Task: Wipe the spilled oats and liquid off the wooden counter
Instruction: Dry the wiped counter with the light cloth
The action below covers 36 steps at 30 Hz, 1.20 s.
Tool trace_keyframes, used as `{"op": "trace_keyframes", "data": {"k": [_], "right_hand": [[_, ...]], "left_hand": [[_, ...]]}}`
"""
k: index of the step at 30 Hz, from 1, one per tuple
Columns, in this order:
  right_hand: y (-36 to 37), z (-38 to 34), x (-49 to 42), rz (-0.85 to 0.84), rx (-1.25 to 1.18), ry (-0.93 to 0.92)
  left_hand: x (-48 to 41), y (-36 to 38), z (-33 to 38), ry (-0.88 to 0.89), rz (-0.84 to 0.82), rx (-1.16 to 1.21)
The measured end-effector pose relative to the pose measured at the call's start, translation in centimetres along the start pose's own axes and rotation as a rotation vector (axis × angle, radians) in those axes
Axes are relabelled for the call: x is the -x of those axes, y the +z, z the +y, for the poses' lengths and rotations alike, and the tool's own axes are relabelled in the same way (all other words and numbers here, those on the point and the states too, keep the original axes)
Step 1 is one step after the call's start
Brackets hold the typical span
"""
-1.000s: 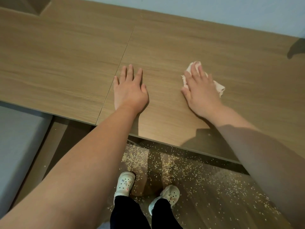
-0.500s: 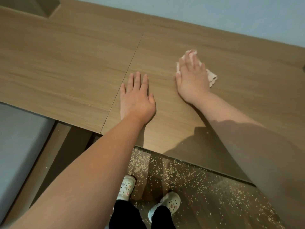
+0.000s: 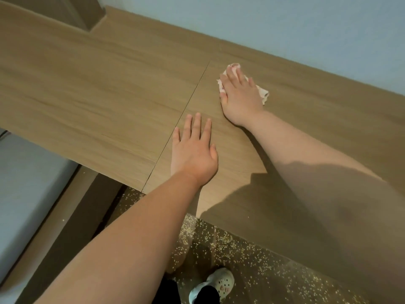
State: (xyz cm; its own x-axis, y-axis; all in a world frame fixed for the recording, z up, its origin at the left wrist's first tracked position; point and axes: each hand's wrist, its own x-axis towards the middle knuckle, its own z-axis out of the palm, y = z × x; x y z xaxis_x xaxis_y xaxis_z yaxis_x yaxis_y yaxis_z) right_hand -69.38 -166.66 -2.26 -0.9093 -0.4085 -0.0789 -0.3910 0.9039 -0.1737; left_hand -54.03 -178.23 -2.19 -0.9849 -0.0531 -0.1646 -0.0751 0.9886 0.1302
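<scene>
Wiping stroke has run away from the body: right hand [image 3: 240, 97] presses the cloth [image 3: 263, 94] flat under straight fingers, now far back on the wooden counter [image 3: 87, 95], near the wall [image 3: 285, 25] and just right of the seam [image 3: 190, 99]; a second ago it sat mid-depth. Left hand [image 3: 194, 154] lies flat, fingers slightly spread, holding nothing, bracing nearer the front edge. No oats or liquid visible on the top; oats [image 3: 241, 249] are scattered on the floor below. Judgement: counter pass nearly done.
</scene>
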Motion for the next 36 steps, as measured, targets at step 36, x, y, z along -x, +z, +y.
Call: {"op": "trace_keyframes", "data": {"k": [36], "right_hand": [[1.8, -0.4, 23.5, -0.001, 0.005, 0.053]], "left_hand": [[0.0, 0.0, -0.1, -0.012, 0.001, 0.000]]}}
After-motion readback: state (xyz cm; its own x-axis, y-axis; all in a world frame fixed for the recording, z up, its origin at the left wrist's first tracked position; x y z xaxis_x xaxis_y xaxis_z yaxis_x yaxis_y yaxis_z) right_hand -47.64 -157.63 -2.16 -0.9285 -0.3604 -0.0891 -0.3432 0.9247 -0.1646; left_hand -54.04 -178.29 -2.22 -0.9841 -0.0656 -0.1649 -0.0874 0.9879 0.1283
